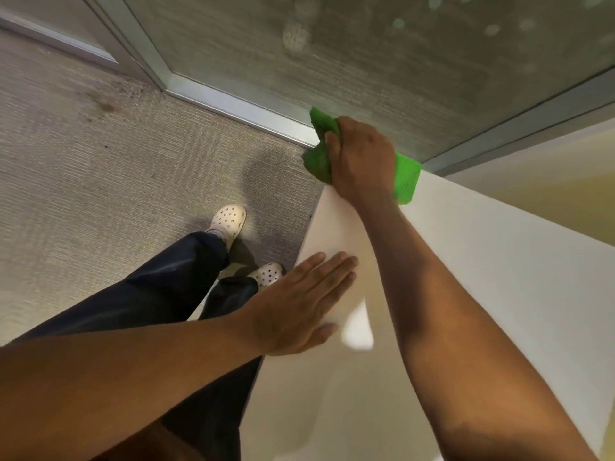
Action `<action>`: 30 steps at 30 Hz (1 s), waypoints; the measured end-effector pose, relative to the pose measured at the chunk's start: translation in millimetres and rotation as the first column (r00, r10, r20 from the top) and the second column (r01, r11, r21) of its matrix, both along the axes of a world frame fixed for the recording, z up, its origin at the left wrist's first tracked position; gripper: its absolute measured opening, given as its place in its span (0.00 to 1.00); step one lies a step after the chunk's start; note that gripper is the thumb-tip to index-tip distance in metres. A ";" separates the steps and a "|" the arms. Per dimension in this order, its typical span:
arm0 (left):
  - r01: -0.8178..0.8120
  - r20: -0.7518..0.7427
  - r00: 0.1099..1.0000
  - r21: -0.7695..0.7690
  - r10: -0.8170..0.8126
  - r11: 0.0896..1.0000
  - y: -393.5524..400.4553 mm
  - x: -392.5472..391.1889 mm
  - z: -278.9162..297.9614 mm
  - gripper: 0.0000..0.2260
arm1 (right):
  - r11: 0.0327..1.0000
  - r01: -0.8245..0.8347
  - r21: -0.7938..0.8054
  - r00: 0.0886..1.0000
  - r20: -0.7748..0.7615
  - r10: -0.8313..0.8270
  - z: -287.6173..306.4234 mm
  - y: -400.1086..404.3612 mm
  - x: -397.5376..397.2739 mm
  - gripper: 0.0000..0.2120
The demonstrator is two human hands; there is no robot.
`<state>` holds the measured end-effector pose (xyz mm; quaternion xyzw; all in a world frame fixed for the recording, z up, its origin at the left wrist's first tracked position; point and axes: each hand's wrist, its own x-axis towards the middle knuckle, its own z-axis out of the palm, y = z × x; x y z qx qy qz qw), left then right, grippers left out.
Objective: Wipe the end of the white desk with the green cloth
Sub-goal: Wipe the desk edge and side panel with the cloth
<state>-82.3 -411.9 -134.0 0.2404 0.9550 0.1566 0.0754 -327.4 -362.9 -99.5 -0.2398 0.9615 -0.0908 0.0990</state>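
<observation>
Mid-wipe: right hand (pixel 361 158) grips the cloth (pixel 406 176) at the desk (pixel 482 261) end, left hand (pixel 299 304) flat, empty, beside its edge; next, sweep across.

A grey carpet (pixel 100 181) covers the floor, with a dark stain (pixel 105 107) near the metal frame (pixel 233 109) of a frosted glass wall (pixel 382 61); two white perforated clogs (pixel 229 221) and dark trousers (pixel 166 287) stand on it
</observation>
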 end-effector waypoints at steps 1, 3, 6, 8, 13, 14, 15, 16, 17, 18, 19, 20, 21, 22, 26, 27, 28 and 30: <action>0.004 -0.006 1.000 -0.005 -0.004 1.000 -0.2 -0.3 1.6 0.36 | 0.998 -0.040 -0.041 0.998 0.036 0.041 1.7 8.2 6.2 0.20; 0.006 -0.023 1.000 -0.021 -0.006 1.000 -0.5 -1.0 3.8 0.36 | 0.986 -0.137 -0.094 0.985 0.091 0.146 7.6 26.9 26.3 0.22; -0.004 -0.049 0.999 -0.020 0.003 1.000 0.7 -1.1 3.4 0.36 | 0.961 -0.274 0.029 0.955 0.126 0.268 10.9 60.5 75.0 0.26; -0.025 -0.058 0.998 0.001 0.025 1.000 1.8 -0.3 1.5 0.36 | 0.943 -0.318 0.096 0.944 0.120 0.306 10.9 83.3 93.7 0.27; -0.020 -0.030 0.999 0.018 0.020 1.000 0.3 -1.1 1.3 0.36 | 0.964 -0.244 0.102 0.968 -0.028 0.248 10.5 58.3 55.8 0.34; -0.009 -0.019 1.000 0.018 0.010 1.000 0.5 -0.9 0.8 0.36 | 0.962 -0.232 0.147 0.970 -0.038 0.240 7.7 46.6 46.1 0.36; 0.000 -0.010 1.000 0.015 0.000 1.000 0.6 -0.6 0.2 0.36 | 0.961 -0.228 0.159 0.970 -0.043 0.238 3.1 36.9 35.7 0.35; 0.008 -0.002 1.000 0.011 -0.008 1.000 0.4 -0.8 0.2 0.36 | 0.963 -0.228 0.142 0.970 -0.051 0.237 -1.4 29.8 24.7 0.34; 0.009 0.005 1.000 0.006 -0.009 1.000 0.0 -1.8 0.7 0.36 | 0.967 -0.222 0.123 0.972 -0.049 0.229 -4.5 23.8 13.0 0.33; 0.005 0.011 1.000 0.004 -0.005 1.000 -0.3 -2.6 1.8 0.36 | 0.977 -0.190 0.099 0.980 -0.043 0.195 -6.2 18.3 3.2 0.31; 0.005 0.017 1.000 0.003 -0.005 1.000 -0.4 -3.1 3.2 0.36 | 0.989 -0.129 0.066 0.991 -0.033 0.131 -7.0 13.1 -4.4 0.29; 0.006 0.018 1.000 -0.003 -0.006 1.000 -0.1 -3.5 4.1 0.36 | 0.998 -0.055 0.030 0.998 -0.030 0.056 -6.4 8.4 -9.1 0.28; 0.005 0.019 1.000 -0.015 -0.005 1.000 0.9 -2.7 4.9 0.36 | 1.000 0.008 0.004 1.000 -0.027 -0.008 -5.8 5.1 -10.0 0.27; 0.000 0.023 1.000 -0.024 0.000 1.000 2.3 0.0 5.9 0.35 | 0.999 0.036 -0.015 0.999 -0.022 -0.037 -4.9 3.6 -6.5 0.26; -0.028 0.061 0.998 0.009 0.028 1.000 11.2 32.2 5.6 0.32 | 0.994 -0.079 -0.075 0.997 -0.016 0.078 0.2 25.8 34.7 0.26; -0.024 0.061 0.998 0.017 0.023 1.000 12.4 40.0 5.1 0.32 | 0.989 -0.125 -0.082 0.992 -0.016 0.124 -0.2 37.7 49.4 0.27; -0.023 0.046 0.999 0.024 0.022 0.999 12.7 44.5 4.4 0.33 | 0.984 -0.162 -0.073 0.987 -0.010 0.161 -0.5 49.6 64.0 0.27; -0.035 0.017 0.999 0.039 0.034 0.999 13.2 45.6 2.4 0.35 | 0.981 -0.187 -0.053 0.982 0.021 0.188 -1.5 69.2 87.6 0.28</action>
